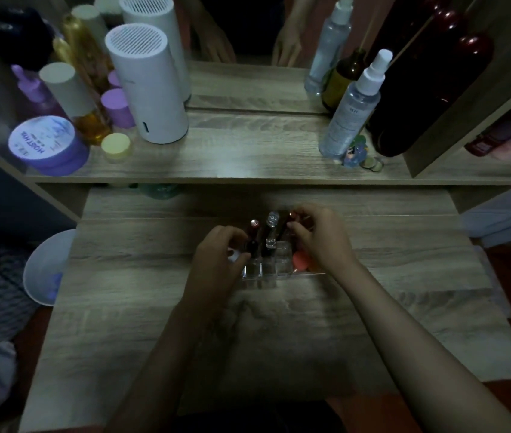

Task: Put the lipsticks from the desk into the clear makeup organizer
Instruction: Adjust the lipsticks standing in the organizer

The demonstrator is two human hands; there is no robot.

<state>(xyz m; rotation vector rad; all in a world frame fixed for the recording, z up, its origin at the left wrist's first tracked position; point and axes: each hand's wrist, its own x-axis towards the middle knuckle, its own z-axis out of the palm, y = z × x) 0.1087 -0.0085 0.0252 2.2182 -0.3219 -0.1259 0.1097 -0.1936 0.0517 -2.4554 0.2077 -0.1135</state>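
Note:
The clear makeup organizer (268, 276) stands on the wooden desk (154, 307) at mid-frame. Several lipsticks stand upright in its back slots: a dark one with a red top (253, 235) and a clear-capped tube (272, 229). My left hand (216, 260) rests on the organizer's left side, fingers curled around a small white-tipped item (233, 255). My right hand (319, 239) hovers over the right side, fingertips pinched on a lipstick (291, 218) at the back slot. A coral-pink sponge (300, 260) lies in the right compartment, partly hidden by my right hand.
A raised shelf (248, 164) behind holds a white cylinder (148, 89), a purple jar (48, 145), purple bottles, a yellow-lidded pot (116, 145), spray bottles (351, 110) and a dark bottle (419, 98). A mirror stands at the back. A white bowl (48, 267) sits left of the desk.

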